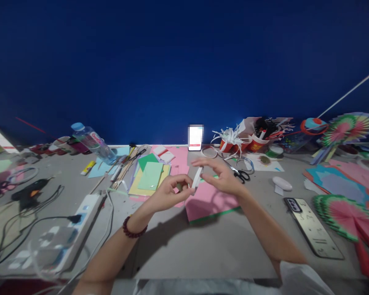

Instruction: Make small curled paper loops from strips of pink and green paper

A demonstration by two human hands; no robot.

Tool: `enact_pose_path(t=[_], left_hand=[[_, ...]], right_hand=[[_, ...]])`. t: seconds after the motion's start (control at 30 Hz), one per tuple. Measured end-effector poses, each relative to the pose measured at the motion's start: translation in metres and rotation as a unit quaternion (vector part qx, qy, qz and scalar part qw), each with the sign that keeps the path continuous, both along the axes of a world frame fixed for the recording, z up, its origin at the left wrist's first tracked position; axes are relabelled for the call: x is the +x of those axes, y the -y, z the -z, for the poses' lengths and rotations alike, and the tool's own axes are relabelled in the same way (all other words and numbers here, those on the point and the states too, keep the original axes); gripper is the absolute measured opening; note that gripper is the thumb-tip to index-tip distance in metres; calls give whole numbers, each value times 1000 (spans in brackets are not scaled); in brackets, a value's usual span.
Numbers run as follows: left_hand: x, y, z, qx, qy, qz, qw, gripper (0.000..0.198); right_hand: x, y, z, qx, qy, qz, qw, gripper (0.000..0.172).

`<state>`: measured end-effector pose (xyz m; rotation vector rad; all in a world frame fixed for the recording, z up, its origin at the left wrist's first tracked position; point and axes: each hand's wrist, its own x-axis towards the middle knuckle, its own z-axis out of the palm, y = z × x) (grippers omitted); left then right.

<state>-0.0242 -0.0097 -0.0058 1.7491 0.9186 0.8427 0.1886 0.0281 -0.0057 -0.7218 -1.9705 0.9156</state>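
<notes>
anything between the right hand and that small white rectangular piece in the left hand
Nothing visible: the right hand is close beside the small white rectangular piece held in the left hand. The pink, green-edged paper sheet lies below, not between.

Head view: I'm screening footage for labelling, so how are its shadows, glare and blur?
In the head view, soft shadows from the left hand, right hand and arms fall on the pink sheet and grey table; in the head view, the upright phone glows nearly white, with pixelated blocks around its top; at the head view's lower left, the power strip looks smeared.
</notes>
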Motion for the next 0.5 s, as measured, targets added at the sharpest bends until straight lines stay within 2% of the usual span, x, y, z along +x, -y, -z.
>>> enact_pose_path(t=[0.07, 0.2, 0.33, 0.5], left_hand=[[-1, 2, -3, 0, -2, 14, 1000, 22], [-7, -1, -5, 8, 25, 28, 999, 23], [-12, -7, -2, -19, 56, 28, 998, 26], [-14, -10, 1, -21, 87, 31, 996, 32]], right_hand=[[-1, 4, -1, -4, 17, -41, 999, 21], [0, 6, 0, -34, 8, -12, 999, 17], [2, 9, -2, -62, -22, -31, 997, 17], [1, 19, -8, -17, -6, -38, 999, 17]])
